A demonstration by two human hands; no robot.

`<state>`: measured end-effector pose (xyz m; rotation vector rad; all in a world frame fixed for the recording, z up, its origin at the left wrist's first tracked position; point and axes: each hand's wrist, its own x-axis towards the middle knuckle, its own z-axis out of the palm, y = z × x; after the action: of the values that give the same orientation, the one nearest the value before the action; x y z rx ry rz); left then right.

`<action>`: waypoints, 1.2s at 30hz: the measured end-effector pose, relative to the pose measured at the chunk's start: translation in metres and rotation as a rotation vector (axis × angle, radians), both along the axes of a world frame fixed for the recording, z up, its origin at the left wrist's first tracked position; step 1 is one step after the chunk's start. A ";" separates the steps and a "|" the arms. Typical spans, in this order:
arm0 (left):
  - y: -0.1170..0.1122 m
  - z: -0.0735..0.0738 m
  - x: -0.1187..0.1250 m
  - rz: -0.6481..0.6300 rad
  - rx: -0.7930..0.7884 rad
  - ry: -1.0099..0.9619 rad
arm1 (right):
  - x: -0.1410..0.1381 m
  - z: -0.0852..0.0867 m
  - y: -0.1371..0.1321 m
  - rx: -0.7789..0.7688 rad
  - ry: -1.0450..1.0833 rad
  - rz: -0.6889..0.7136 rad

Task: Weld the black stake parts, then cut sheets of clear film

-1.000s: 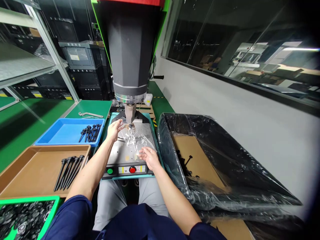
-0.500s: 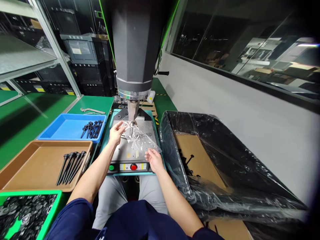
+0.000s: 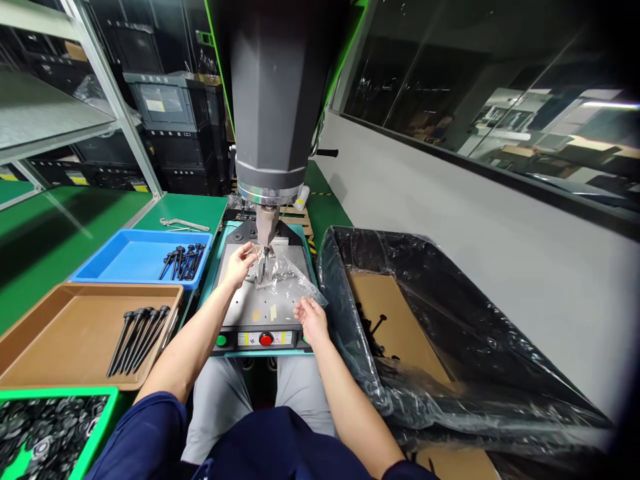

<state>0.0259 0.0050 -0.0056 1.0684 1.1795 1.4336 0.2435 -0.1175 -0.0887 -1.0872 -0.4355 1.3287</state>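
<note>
A clear plastic bag (image 3: 296,275) stretches slantwise across the metal plate, in front of the press tool (image 3: 267,227). My left hand (image 3: 239,268) is beside the tool tip, its thumb and fingers pinched at the bag's upper left end; the exact grip is hard to see through the glare. Near the front right of the plate, my right hand (image 3: 313,321) has its fingers closed on the bag's lower right corner. A small metal fixture (image 3: 263,270) stands upright under the tool, partly behind the shiny plastic.
To the left are a blue tray (image 3: 117,257) with black bolts, a brown tray (image 3: 65,327) with longer black bolts and a green bin (image 3: 107,417) of black parts. On the right stands a plastic-lined box (image 3: 425,300). Red button (image 3: 266,339) and green button (image 3: 221,340) face me.
The bag has slid slightly right and its left part covers less of the fixture. My left hand has shifted a little right, and my right hand slightly right too. The view has tilted slightly.
</note>
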 end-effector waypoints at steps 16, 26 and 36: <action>-0.004 -0.003 -0.003 0.003 -0.071 -0.107 | 0.007 -0.024 -0.015 -0.022 0.013 0.016; -0.002 -0.003 -0.004 0.001 -0.068 -0.116 | 0.010 -0.021 -0.025 -0.054 -0.028 0.025; 0.001 -0.005 -0.004 0.011 -0.071 -0.119 | 0.021 -0.030 -0.048 -0.141 -0.080 0.007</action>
<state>0.0221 0.0056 -0.0106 0.9168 1.1440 1.4329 0.2646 -0.1653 -0.1184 -1.2596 -0.4100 1.3414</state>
